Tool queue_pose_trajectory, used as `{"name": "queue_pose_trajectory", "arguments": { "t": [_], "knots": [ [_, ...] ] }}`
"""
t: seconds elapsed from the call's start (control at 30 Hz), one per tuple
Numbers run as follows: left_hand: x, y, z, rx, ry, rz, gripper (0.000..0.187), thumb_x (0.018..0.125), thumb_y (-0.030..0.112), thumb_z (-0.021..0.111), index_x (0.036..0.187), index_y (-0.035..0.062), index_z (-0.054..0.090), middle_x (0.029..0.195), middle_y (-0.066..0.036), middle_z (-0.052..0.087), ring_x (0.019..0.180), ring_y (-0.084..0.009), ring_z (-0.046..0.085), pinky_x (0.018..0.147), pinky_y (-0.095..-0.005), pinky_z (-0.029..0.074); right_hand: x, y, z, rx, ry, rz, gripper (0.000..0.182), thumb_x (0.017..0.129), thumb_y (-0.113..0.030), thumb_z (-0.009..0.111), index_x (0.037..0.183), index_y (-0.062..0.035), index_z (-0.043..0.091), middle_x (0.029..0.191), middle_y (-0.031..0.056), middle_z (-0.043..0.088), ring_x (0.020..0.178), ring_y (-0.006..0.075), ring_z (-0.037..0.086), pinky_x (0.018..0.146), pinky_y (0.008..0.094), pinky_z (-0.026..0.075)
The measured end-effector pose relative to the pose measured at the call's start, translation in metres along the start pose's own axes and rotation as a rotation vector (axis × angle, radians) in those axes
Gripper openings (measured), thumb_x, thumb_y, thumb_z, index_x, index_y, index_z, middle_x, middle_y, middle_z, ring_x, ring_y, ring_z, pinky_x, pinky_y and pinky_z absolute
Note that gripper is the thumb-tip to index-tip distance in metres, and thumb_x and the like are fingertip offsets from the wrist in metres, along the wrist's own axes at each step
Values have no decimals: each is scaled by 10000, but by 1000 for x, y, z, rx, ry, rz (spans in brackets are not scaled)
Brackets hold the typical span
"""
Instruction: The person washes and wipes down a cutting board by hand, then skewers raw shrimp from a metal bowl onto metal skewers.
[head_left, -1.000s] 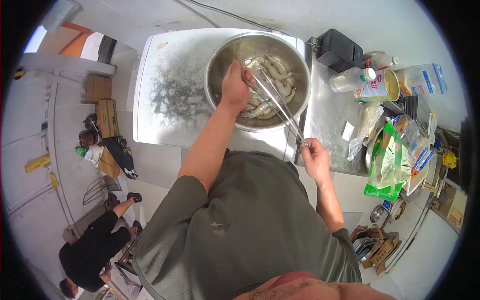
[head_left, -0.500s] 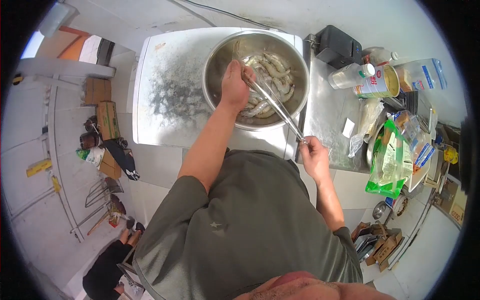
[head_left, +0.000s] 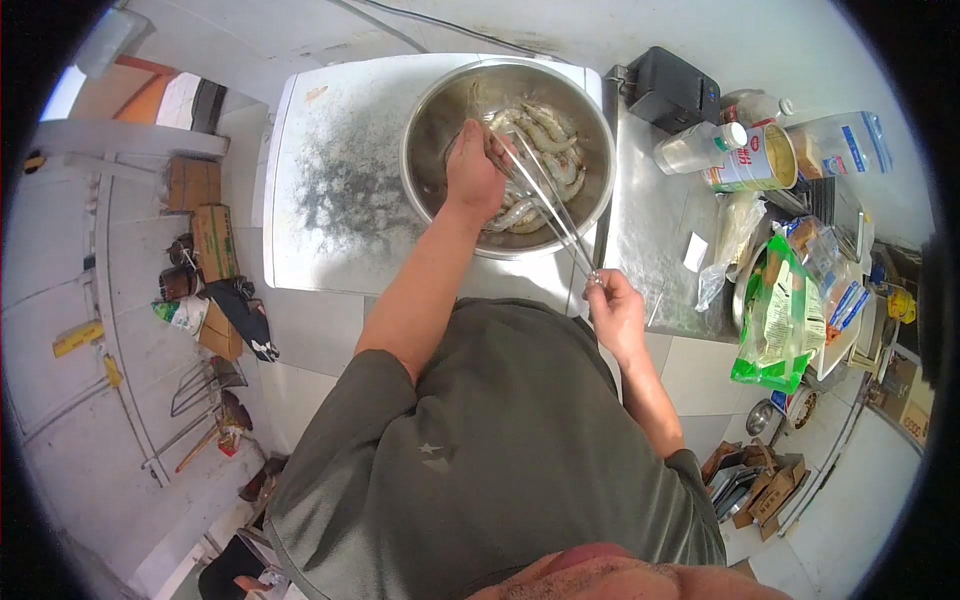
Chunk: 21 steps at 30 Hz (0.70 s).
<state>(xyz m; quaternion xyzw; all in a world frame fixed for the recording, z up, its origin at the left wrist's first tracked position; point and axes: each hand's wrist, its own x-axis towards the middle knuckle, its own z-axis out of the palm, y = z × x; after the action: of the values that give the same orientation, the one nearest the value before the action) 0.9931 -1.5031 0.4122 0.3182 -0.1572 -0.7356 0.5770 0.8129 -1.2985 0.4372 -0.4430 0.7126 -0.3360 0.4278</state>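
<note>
Inside a large steel bowl [head_left: 409,170] lie several raw grey shrimp [head_left: 560,165]. My left hand [head_left: 474,180] is over the bowl's left side, its fingers closed around the far ends of long thin metal skewers [head_left: 555,215]. A greyish, see-through shape rises just above those fingers; I cannot make out whether it is a shrimp in the hand. The skewers slant across the bowl and over its near rim, coming together at my right hand [head_left: 616,310]. There the thumb and fingers pinch their near ends, outside the bowl.
The bowl stands on a stained white top [head_left: 330,200]. On the steel counter [head_left: 650,230] to the right are a black box [head_left: 672,92], a clear bottle [head_left: 695,150], a tin [head_left: 770,160] and a green bag [head_left: 780,330]. Another person's hand [head_left: 250,583] shows at lower left.
My right hand has shifted slightly left and the skewers' near ends with it; they now look more spread. My left hand has barely moved. The other person at lower left has changed position.
</note>
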Motion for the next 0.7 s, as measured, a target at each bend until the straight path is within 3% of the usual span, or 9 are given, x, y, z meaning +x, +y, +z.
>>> {"name": "queue_pose_trajectory", "arguments": {
  "t": [0.13, 0.33, 0.43, 0.53, 0.63, 0.7],
  "knots": [
    [8, 1, -11, -19, -137, -38, 355, 1005, 333, 333, 922, 38, 513, 755, -97, 543, 711, -225, 510, 695, -358, 430, 2, 7, -2, 149, -29, 51, 92, 894, -73, 551, 914, 9, 587, 703, 19, 607, 632, 67, 537, 586, 228, 442],
    [11, 25, -7, -7, -105, -192, 554, 968, 506, 326, 887, 14, 569, 670, -86, 555, 634, -241, 514, 658, -368, 432, 5, 14, -17, 274, -133, 21, 69, 901, -68, 550, 909, -5, 578, 720, -5, 596, 624, 46, 494, 566, 201, 398],
    [18, 30, -11, -21, -157, -259, 615, 952, 559, 307, 863, 16, 582, 627, -74, 544, 614, -242, 518, 650, -366, 433, 5, 2, -25, 301, -171, 115, 56, 902, -59, 545, 902, -15, 580, 712, -11, 590, 614, 35, 478, 549, 192, 379],
    [23, 32, -12, -59, -222, -295, 619, 964, 544, 275, 874, 19, 590, 634, -75, 546, 628, -230, 531, 621, -354, 437, 7, 6, -30, 362, -206, 99, 54, 901, -51, 541, 908, -19, 583, 705, -12, 587, 588, 30, 468, 522, 187, 368],
    [17, 38, 3, -46, -121, -266, 623, 975, 528, 236, 860, 29, 590, 643, -93, 566, 604, -227, 546, 586, -348, 448, 8, 8, -36, 395, -234, 133, 50, 895, -46, 548, 910, -21, 589, 703, -12, 588, 561, 29, 458, 496, 185, 355],
    [18, 39, 2, 105, -189, -240, 621, 978, 517, 229, 846, 24, 582, 651, -129, 580, 592, -250, 566, 592, -361, 481, 7, 4, -35, 401, -201, 153, 34, 887, -54, 554, 854, -51, 563, 685, -13, 564, 528, 21, 417, 463, 177, 304]
  ]
}}
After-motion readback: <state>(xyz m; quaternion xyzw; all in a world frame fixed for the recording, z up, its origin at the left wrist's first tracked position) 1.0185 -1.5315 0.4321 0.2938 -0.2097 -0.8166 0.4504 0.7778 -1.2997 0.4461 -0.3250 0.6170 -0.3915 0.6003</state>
